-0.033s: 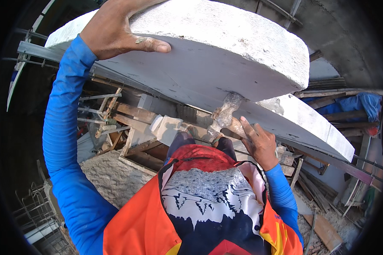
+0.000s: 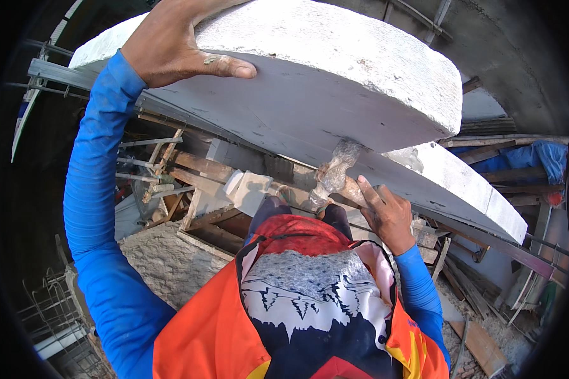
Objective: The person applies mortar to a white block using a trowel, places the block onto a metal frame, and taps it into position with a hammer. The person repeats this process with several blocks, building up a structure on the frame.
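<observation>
A thick white block (image 2: 310, 95), probably lightweight concrete, stands on edge in front of me. My left hand (image 2: 183, 54) clasps its upper edge, thumb laid along the near face; the other fingers are hidden behind it. My right hand (image 2: 389, 218) grips the short wooden handle of a hammer (image 2: 335, 170), with the forefinger stretched along it. The mortar-crusted head meets the block's near face close to its lower right edge. Beneath lies a course of similar white blocks (image 2: 474, 189), with a wet grey mortar lump (image 2: 408, 158) on it.
A metal straightedge (image 2: 63, 74) runs along the wall at the left. Below are wooden planks (image 2: 202, 174), a rough concrete surface (image 2: 171, 259) and wire rebar cages (image 2: 50, 303). A blue tarp (image 2: 544, 161) and stacked timber lie at the right.
</observation>
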### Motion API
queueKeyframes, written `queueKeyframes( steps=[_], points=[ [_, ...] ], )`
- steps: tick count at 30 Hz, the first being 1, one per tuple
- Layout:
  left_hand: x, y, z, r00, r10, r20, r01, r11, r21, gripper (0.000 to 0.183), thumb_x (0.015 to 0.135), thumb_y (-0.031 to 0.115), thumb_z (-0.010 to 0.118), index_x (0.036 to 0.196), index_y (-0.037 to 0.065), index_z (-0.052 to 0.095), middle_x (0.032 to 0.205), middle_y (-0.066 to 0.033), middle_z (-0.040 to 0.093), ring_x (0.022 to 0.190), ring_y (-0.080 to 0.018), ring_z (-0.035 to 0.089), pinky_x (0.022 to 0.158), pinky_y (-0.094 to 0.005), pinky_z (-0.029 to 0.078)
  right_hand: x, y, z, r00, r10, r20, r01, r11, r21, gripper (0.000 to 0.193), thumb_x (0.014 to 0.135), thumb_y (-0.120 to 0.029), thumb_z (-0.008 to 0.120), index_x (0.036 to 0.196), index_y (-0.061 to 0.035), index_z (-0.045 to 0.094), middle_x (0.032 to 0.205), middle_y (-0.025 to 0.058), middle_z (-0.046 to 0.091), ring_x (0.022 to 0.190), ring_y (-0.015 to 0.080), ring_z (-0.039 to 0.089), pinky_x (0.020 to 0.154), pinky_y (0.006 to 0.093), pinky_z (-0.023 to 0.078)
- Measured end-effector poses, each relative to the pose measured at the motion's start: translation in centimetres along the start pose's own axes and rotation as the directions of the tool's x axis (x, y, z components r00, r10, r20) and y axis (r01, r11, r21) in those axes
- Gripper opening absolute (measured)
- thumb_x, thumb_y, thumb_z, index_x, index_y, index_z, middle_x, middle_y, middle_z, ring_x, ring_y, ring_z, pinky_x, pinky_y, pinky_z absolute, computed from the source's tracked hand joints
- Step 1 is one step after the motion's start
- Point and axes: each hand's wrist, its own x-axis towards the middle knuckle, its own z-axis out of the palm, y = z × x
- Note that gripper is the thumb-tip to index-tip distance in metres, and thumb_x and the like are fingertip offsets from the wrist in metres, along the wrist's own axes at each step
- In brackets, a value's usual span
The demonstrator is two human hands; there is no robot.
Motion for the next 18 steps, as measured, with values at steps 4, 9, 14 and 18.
queueKeyframes(
  steps=[4, 9, 14, 18],
  points=[
    [0.0, 0.4, -0.4, 0.990, -0.110, 0.086, 0.113, 0.993, -0.033, 0.102, 0.067, 0.061, 0.089, 0.142, 0.000, 0.055, 0.113, -0.0146, 0.064, 0.102, -0.0289, 0.061, 0.091, -0.0421, 0.050, 0.1, 0.1, 0.8, 0.997, -0.070, 0.015, 0.069, 0.996, 0.059, 0.092, 0.067, -0.018, 0.088, 0.152, -0.0271, 0.052, 0.082, 0.0042, 0.052, 0.063, 0.0238, 0.058, 0.056, 0.0409, 0.050],
    [-0.6, -0.8, -2.2, 0.973, -0.144, 0.181, 0.160, 0.984, -0.074, 0.112, 0.065, 0.050, 0.094, 0.153, 0.001, 0.043, 0.134, -0.0184, 0.059, 0.123, -0.0330, 0.057, 0.107, -0.0440, 0.046, 3.5, -2.7, 5.5, 0.985, -0.113, 0.133, 0.078, 0.967, 0.245, 0.086, 0.077, -0.021, 0.082, 0.155, -0.0268, 0.046, 0.088, 0.0066, 0.058, 0.069, 0.0270, 0.065, 0.059, 0.0414, 0.055],
    [-6.3, -6.1, -4.5, 0.927, -0.270, 0.260, 0.275, 0.961, 0.017, 0.118, 0.060, 0.040, 0.097, 0.158, 0.008, 0.038, 0.147, -0.0217, 0.052, 0.138, -0.0354, 0.050, 0.118, -0.0459, 0.039, 13.2, -9.0, 10.6, 0.951, -0.275, 0.144, 0.180, 0.866, 0.466, 0.080, 0.088, -0.029, 0.075, 0.159, -0.0255, 0.038, 0.113, 0.0148, 0.065, 0.084, 0.0337, 0.071, 0.068, 0.0449, 0.060],
    [-7.5, -8.0, -3.6, 0.895, -0.336, 0.293, 0.358, 0.933, -0.024, 0.115, 0.062, 0.051, 0.094, 0.156, 0.010, 0.042, 0.141, -0.0214, 0.055, 0.129, -0.0370, 0.055, 0.114, -0.0487, 0.042, 21.0, -14.1, 16.0, 0.956, -0.293, 0.021, 0.242, 0.829, 0.505, 0.076, 0.088, -0.026, 0.076, 0.156, -0.0190, 0.044, 0.106, 0.0140, 0.065, 0.091, 0.0369, 0.067, 0.079, 0.0474, 0.057]
  ],
)
